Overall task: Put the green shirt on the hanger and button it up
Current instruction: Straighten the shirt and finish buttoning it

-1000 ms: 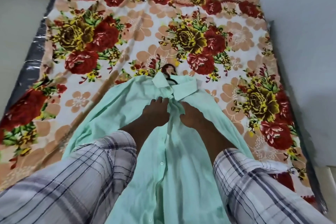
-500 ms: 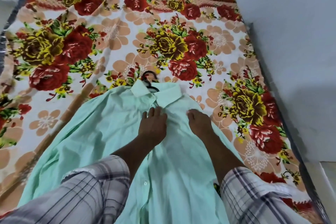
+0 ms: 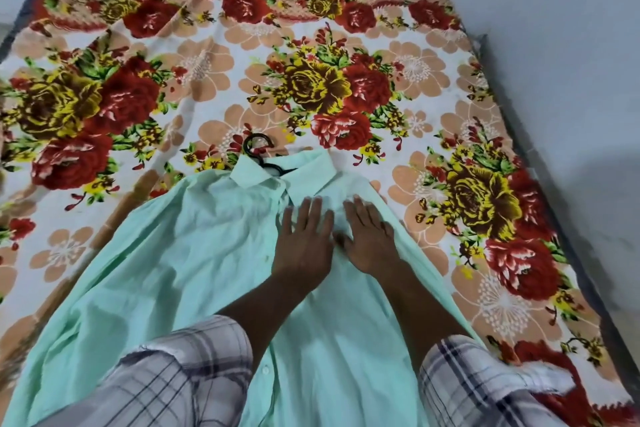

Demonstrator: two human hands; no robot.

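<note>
Where the green shirt [image 3: 194,253] lies spread, the hanger [image 3: 257,148] sits inside.

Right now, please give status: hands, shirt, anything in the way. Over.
Left hand and right hand both flat on the green shirt, below the collar. Hanger hook sticks out at the collar. Nothing in the way seen.
</note>
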